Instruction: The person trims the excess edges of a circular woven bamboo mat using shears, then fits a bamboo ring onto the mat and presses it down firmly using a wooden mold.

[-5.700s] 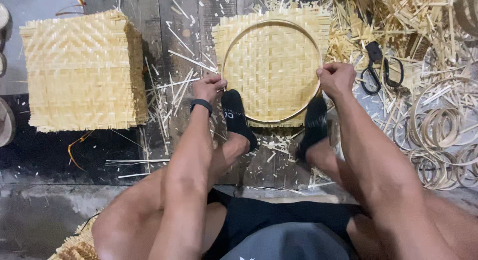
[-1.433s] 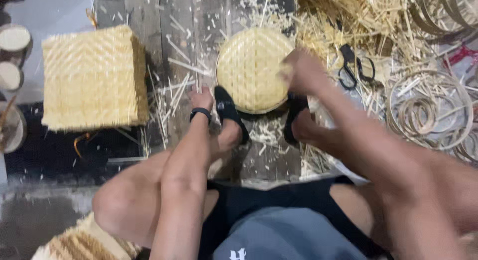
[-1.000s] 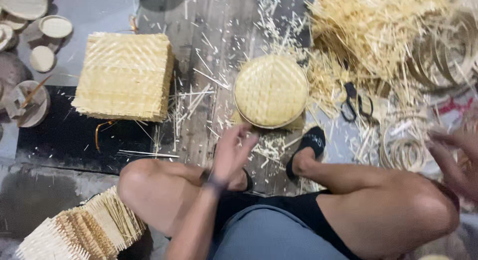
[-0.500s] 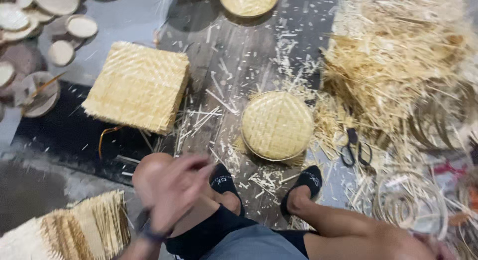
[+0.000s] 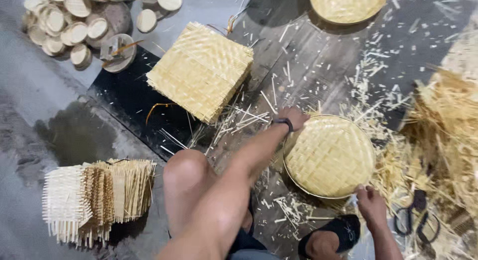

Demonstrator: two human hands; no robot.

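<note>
- Round woven bamboo tray (image 5: pixel 329 156) lying flat on the dark plank floor (image 5: pixel 318 56), just in front of the sandalled foot (image 5: pixel 332 235), ringed by loose splinters and shavings.
- Left hand (image 5: pixel 294 118) set against the tray's upper-left rim, fingers curled over the edge — touching, though whether actually clamped cannot be told.
- Right hand (image 5: pixel 369 204) at the lower-right rim, fingers bent around the hoop; seemingly pinching it.
- Likely light and springy: thin plaited strips, stiff only along the hoop. Middle would probably flex or dent under pressure — best taken at the rim, opposite sides, as now.
- Cut strip ends probably sharp; surface dry, not slippery.
- Square woven mat stack (image 5: pixel 201 70) well apart to the upper left.
- Bundle of trimmed woven pieces (image 5: pixel 97 198) near the left knee.
- Black scissors (image 5: pixel 417 217) on the straw pile (image 5: pixel 448 135) to the right.
- Second round tray (image 5: pixel 347 3) at the top edge.
- Small wooden discs (image 5: pixel 79 23) heaped at far upper left.
</note>
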